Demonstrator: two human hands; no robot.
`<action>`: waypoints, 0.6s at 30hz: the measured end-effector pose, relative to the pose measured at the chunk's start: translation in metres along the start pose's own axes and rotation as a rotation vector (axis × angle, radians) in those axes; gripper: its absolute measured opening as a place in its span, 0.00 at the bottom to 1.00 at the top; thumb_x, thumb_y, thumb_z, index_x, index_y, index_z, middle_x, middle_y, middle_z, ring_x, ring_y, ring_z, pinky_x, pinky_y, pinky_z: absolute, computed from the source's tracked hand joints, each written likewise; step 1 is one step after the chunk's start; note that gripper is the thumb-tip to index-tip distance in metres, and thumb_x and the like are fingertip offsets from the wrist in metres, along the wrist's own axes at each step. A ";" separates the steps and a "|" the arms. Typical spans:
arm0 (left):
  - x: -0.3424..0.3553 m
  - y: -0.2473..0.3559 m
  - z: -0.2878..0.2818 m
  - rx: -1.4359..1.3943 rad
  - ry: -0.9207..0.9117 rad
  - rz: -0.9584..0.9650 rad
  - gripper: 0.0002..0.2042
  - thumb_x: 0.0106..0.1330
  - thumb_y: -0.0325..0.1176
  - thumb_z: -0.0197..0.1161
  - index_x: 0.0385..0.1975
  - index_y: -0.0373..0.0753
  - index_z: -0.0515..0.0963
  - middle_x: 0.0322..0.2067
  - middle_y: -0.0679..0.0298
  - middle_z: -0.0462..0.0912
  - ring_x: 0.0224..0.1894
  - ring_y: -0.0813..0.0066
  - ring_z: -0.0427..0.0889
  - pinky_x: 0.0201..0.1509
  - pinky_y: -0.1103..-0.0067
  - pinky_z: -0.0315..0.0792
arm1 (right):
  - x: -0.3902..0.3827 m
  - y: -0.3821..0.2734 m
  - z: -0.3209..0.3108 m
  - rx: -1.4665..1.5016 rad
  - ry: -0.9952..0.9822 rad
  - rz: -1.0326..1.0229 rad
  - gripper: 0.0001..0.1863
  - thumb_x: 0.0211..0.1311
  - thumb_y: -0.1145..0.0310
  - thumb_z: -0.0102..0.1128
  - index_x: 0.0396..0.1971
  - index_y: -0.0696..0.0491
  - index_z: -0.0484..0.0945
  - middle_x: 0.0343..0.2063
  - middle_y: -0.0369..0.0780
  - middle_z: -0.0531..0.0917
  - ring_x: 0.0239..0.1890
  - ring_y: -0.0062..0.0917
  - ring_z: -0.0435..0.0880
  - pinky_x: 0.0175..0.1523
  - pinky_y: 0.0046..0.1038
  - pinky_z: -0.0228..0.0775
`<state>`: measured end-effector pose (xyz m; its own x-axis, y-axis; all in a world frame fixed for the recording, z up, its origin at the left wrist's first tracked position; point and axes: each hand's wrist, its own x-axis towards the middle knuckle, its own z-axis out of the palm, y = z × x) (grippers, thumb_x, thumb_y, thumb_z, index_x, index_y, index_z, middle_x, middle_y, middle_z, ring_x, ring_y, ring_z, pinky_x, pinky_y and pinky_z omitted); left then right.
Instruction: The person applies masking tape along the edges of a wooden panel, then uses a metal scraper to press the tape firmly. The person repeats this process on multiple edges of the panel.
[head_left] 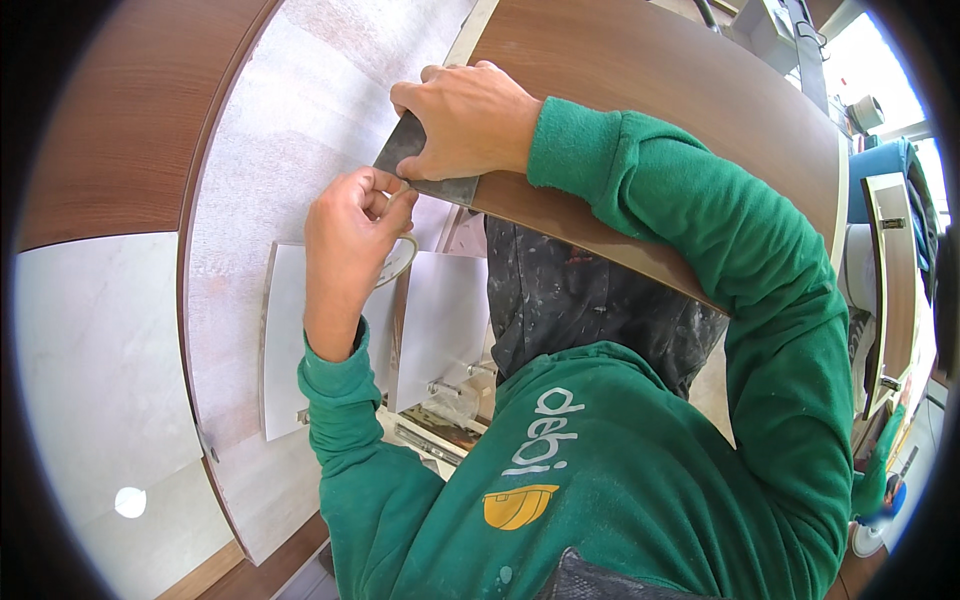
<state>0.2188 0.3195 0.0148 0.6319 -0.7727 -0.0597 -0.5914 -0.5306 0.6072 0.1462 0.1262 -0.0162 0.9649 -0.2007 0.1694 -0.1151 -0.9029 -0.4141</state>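
A brown wood-grain panel lies across the upper middle of the view, in front of my body. My right hand grips a dark grey flat piece at the panel's left end, its thumb on the near side and its fingers over the far edge. Close beside that thumb, my left hand is pinched together at the dark piece's corner. Below its fingers hangs a thin pale ring that looks like a roll of tape; the part in the palm is hidden.
Left of the hands stands a long pale, rough-surfaced board. Beyond it are brown and white cabinet fronts. White door panels with hinges lean below my left hand. A hinged wooden door and several other items crowd the far right.
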 end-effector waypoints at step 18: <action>-0.004 -0.004 0.000 -0.114 0.006 0.003 0.11 0.70 0.32 0.71 0.42 0.30 0.82 0.24 0.61 0.86 0.30 0.79 0.87 0.40 0.81 0.76 | 0.001 0.000 0.000 -0.004 -0.002 0.002 0.33 0.50 0.44 0.70 0.50 0.54 0.82 0.36 0.48 0.87 0.42 0.42 0.89 0.49 0.41 0.79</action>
<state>0.2187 0.3252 0.0126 0.6332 -0.7722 -0.0530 -0.5330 -0.4846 0.6936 0.1473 0.1257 -0.0166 0.9653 -0.2012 0.1666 -0.1176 -0.9041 -0.4108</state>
